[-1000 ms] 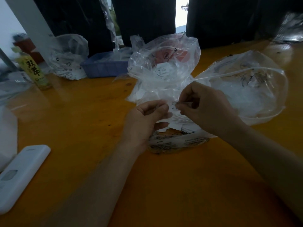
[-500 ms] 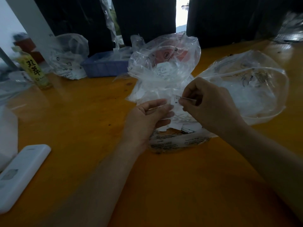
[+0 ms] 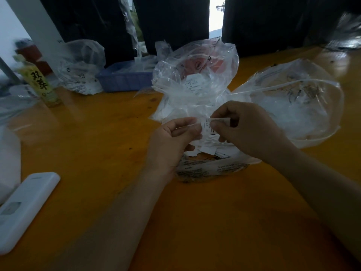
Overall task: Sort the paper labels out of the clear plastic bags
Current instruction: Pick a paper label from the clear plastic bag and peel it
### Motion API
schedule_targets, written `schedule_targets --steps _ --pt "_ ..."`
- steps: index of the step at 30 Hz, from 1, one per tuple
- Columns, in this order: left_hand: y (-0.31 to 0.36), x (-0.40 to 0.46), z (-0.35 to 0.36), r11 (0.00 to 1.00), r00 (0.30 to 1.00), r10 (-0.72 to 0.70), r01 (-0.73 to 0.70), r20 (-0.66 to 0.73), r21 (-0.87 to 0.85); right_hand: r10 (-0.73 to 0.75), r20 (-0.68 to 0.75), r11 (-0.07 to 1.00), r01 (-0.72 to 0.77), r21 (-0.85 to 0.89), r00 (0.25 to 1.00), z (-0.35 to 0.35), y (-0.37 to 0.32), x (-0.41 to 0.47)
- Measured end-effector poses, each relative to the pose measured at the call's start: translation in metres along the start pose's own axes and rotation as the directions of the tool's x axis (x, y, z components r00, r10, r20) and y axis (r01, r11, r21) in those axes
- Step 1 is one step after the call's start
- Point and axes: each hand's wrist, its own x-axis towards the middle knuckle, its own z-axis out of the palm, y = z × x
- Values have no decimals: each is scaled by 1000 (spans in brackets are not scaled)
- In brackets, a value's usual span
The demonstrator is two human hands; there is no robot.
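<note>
Over the middle of the orange table, my right hand point(image 3: 248, 128) pinches a small white paper label point(image 3: 207, 126) printed with an "S". My left hand point(image 3: 173, 141) pinches a small clear plastic bag point(image 3: 190, 125) right beside it; the two touch. Behind them a big crumpled clear bag point(image 3: 195, 79) stands upright, full of small bags and labels. A heap of loose white labels point(image 3: 209, 147) lies under my hands on a flat printed bag point(image 3: 211, 169). At the right an open clear bag point(image 3: 297, 98) holds more clear plastic.
A white remote-like device point(image 3: 25, 208) lies at the near left. A yellow-labelled bottle point(image 3: 41, 83), another filled clear bag point(image 3: 82, 67) and a blue tray point(image 3: 125, 77) stand along the far left. Dark curtains close the back.
My right hand lifted slightly with the label a moment ago and has come back down close to my left hand. My left hand has barely moved.
</note>
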Motion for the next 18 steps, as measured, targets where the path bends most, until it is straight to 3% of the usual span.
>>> schedule_targets --steps 10,18 --pt "-1 1 -2 995 999 39 -38 -3 93 98 183 992 -112 66 978 0 3 1" --pt "-3 2 -2 989 998 63 -65 19 134 56 151 996 -65 55 987 -2 3 0"
